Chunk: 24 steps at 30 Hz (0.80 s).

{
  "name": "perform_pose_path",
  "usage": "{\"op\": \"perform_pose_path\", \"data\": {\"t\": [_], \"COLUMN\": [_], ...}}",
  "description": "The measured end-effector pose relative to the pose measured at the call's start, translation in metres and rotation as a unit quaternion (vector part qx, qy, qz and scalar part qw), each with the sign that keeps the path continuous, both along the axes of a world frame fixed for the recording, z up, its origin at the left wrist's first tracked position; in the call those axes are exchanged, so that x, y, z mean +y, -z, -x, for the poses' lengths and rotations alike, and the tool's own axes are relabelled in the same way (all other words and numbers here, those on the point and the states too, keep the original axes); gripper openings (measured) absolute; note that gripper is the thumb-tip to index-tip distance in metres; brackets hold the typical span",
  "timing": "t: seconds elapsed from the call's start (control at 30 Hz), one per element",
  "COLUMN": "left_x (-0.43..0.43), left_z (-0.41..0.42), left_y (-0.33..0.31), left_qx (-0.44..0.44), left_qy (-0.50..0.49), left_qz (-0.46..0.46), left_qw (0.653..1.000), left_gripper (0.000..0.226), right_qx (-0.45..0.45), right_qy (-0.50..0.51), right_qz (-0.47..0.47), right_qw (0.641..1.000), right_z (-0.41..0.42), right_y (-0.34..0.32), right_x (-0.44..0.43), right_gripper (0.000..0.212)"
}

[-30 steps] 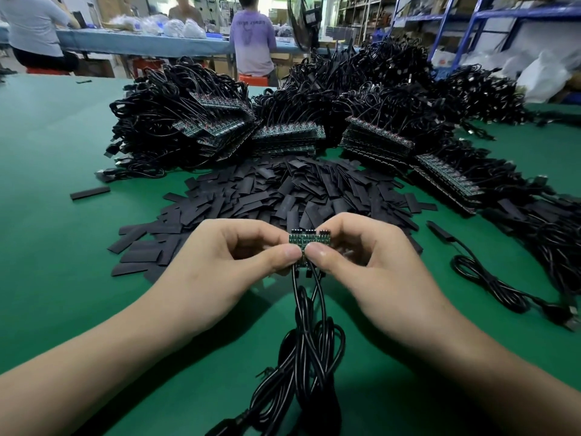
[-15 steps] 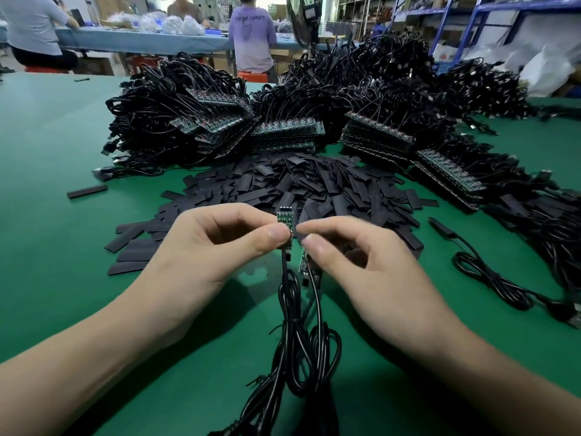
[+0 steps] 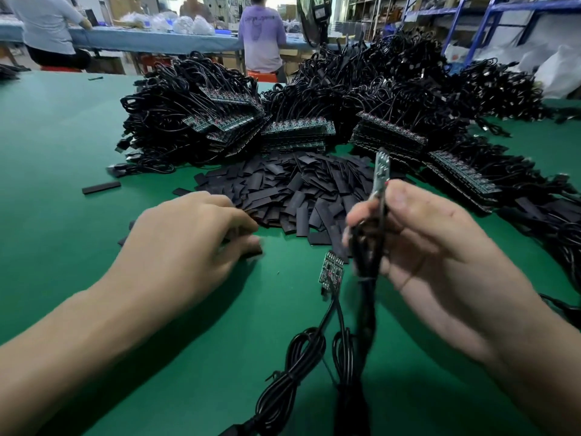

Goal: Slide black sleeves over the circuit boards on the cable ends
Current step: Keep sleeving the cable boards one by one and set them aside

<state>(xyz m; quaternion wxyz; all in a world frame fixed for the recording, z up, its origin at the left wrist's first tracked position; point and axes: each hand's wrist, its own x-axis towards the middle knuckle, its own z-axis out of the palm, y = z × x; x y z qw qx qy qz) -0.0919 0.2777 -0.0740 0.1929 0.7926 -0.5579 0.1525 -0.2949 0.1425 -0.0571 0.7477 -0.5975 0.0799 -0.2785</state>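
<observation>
Left hand (image 3: pixel 188 243) has dropped to sleeve pile (image 3: pixel 298 190) on green table (image 3: pixel 63 158).

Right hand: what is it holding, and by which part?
The right hand grips a cable just below its circuit board, which sticks up bare. The left hand touches the sleeve pile; whether it has pinched one cannot be told.

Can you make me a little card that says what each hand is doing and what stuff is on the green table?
left hand: fingers down at the near edge of the sleeve pile; grip unclear
right hand: grips a cable, its circuit board sticking up, bare
loose boards: lying on the table, no sleeves on them
behind: cable heaps with stacked boards
</observation>
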Motion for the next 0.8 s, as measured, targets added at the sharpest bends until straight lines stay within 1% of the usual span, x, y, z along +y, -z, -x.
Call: {"op": "perform_pose_path", "data": {"t": [0.1,0.17,0.23,0.3,0.33,0.4,0.47,0.5,0.53,0.57,0.6,0.67,0.73,0.8], "left_x": [0.0,-0.001,-0.002,-0.002,-0.002,-0.002,-0.002,-0.002,-0.002,-0.002,-0.003,-0.005,-0.008,-0.01], "left_z": [-0.005,-0.007,-0.009,-0.011,-0.012,-0.012,-0.011,-0.009,-0.006,-0.003,0.002,0.014,0.023,0.026], "left_y": [0.001,0.003,0.006,0.007,0.008,0.009,0.008,0.007,0.007,0.006,0.007,0.009,0.014,0.017], "left_qx": [0.003,0.001,0.0,-0.008,-0.02,-0.047,-0.038,-0.01,0.037,0.102,0.179,0.319,0.403,0.445], "left_qy": [0.003,0.007,0.009,0.013,0.015,0.017,0.03,0.044,0.062,0.083,0.104,0.146,0.185,0.204], "left_qz": [-0.04,-0.046,-0.042,-0.04,-0.038,-0.025,0.002,0.022,0.044,0.063,0.074,0.073,0.069,0.077], "left_qw": [0.999,0.999,0.999,0.999,0.999,0.998,0.999,0.999,0.996,0.989,0.976,0.934,0.894,0.869], "left_gripper": [0.026,0.024,0.02,0.017,0.016,0.016,0.018,0.019,0.02,0.018,0.016,0.014,0.016,0.016], "right_qx": [-0.015,0.016,0.078,0.148,0.175,0.212,0.232,0.233,0.229,0.222,0.215,0.209,0.211,0.214], "right_qy": [0.044,0.066,0.066,0.056,0.049,0.031,0.023,0.024,0.027,0.031,0.034,0.032,0.023,0.015], "right_qz": [-0.089,-0.104,-0.059,0.015,0.036,0.052,0.071,0.081,0.09,0.098,0.107,0.124,0.123,0.118], "right_qw": [0.995,0.992,0.993,0.987,0.983,0.975,0.97,0.969,0.969,0.97,0.97,0.97,0.969,0.97], "right_z": [0.002,0.004,0.006,0.005,0.005,0.003,0.0,-0.002,-0.004,-0.005,-0.007,-0.009,-0.01,-0.01], "right_y": [-0.008,-0.013,-0.013,-0.008,-0.004,0.004,0.01,0.012,0.014,0.017,0.019,0.023,0.026,0.026], "right_x": [0.001,-0.003,-0.011,-0.015,-0.015,-0.014,-0.011,-0.009,-0.008,-0.006,-0.003,0.002,0.005,0.006], "right_gripper": [0.019,0.017,0.016,0.022,0.024,0.022,0.019,0.019,0.019,0.021,0.022,0.023,0.019,0.017]}}
